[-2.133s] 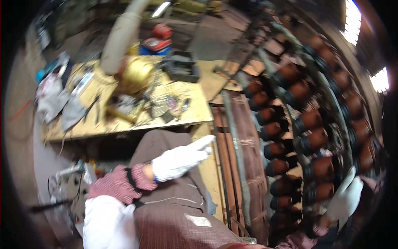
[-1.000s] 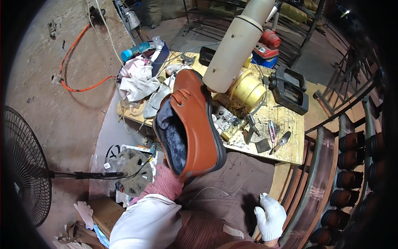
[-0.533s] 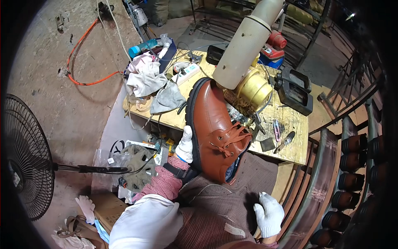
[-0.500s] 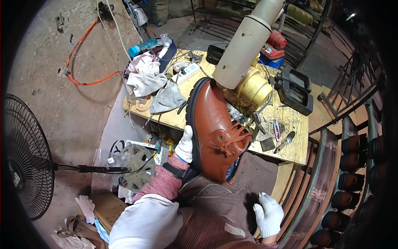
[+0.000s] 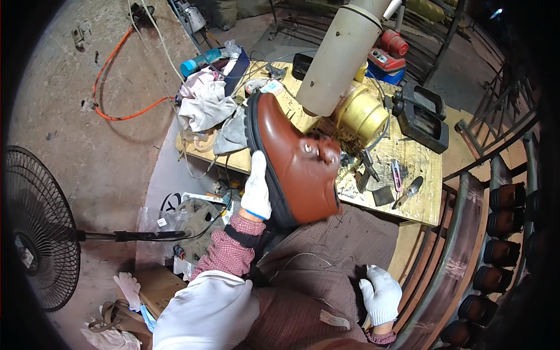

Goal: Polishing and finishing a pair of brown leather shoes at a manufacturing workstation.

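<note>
A brown leather lace-up boot [image 5: 286, 166] with a thick black sole hangs tilted above my lap, its toe pointing up and away. My left hand [image 5: 256, 189], in a white knit glove, grips it; the thumb lies along the sole's edge and the other fingers are hidden behind the boot. Its laces are blurred by motion. Low on the right, my right hand [image 5: 382, 297], also white-gloved, rests by the dark apron [image 5: 321, 256] with its fingers curled in. What it holds, if anything, is hidden. Ahead of the boot, a beige cylindrical tube [image 5: 338, 64] slopes down beside a yellow ring-shaped part [image 5: 361, 116].
The wooden table [image 5: 417, 201] carries pink-handled snippers [image 5: 396, 175], a knife [image 5: 408, 192], black trays [image 5: 423, 122] and rags [image 5: 204, 108]. A fan [image 5: 44, 227] stands left. On the right, a rack [image 5: 446, 256] holds several dark boots [image 5: 504, 221]. An orange hose [image 5: 111, 58] lies beyond.
My left hand has turned the boot and drawn it slightly left, so its side faces me more and the opening is out of sight. My right hand has hardly moved.
</note>
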`<state>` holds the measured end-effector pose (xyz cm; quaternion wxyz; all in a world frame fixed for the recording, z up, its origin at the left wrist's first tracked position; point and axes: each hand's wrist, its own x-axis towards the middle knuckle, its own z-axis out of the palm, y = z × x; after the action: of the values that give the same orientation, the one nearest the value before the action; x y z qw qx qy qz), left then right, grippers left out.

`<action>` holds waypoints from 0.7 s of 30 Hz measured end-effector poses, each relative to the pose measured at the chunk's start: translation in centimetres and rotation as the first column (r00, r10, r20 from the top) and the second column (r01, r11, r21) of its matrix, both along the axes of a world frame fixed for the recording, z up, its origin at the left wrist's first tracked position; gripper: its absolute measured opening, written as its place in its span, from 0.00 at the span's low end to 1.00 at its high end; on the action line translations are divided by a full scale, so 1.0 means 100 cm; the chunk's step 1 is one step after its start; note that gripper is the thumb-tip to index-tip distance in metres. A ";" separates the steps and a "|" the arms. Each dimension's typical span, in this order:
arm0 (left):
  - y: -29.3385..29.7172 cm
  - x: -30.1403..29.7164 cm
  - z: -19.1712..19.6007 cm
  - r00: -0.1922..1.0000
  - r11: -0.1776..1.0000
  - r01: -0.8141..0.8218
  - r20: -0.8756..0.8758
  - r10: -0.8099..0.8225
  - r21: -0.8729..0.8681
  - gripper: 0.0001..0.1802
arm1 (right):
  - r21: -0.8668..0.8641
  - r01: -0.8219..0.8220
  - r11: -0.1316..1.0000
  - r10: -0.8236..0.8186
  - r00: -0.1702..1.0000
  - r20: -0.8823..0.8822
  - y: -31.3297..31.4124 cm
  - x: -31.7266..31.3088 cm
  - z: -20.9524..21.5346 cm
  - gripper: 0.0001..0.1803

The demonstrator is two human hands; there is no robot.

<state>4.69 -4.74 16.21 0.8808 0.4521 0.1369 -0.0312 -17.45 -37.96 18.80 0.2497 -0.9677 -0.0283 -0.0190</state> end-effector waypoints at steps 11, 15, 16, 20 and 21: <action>0.006 0.053 0.025 0.904 0.818 -0.296 0.422 0.072 0.493 0.32 | 0.031 0.045 0.998 -0.044 0.998 -0.048 -0.013 0.007 -0.014 0.18; -0.018 0.077 0.072 0.897 0.909 -0.330 0.387 0.216 0.256 0.54 | 0.025 0.045 0.999 -0.044 0.998 -0.038 -0.022 0.012 -0.018 0.18; -0.027 0.081 0.081 0.906 0.912 -0.336 0.344 0.246 0.235 0.56 | 0.021 0.027 0.999 -0.027 0.999 -0.034 -0.022 0.015 -0.018 0.18; -0.051 0.092 0.102 0.908 0.924 -0.353 0.292 0.300 0.149 0.56 | 0.003 -0.041 0.999 0.041 0.999 0.024 -0.018 0.038 -0.008 0.18; -0.053 0.094 0.103 0.911 0.923 -0.355 0.275 0.307 0.145 0.56 | -0.002 -0.063 0.998 0.063 0.997 0.047 -0.015 0.047 -0.003 0.19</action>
<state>14.05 -10.06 26.49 0.8355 0.5055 0.1035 0.1891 -12.76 -39.43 18.49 0.2491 -0.9657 -0.0648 -0.0338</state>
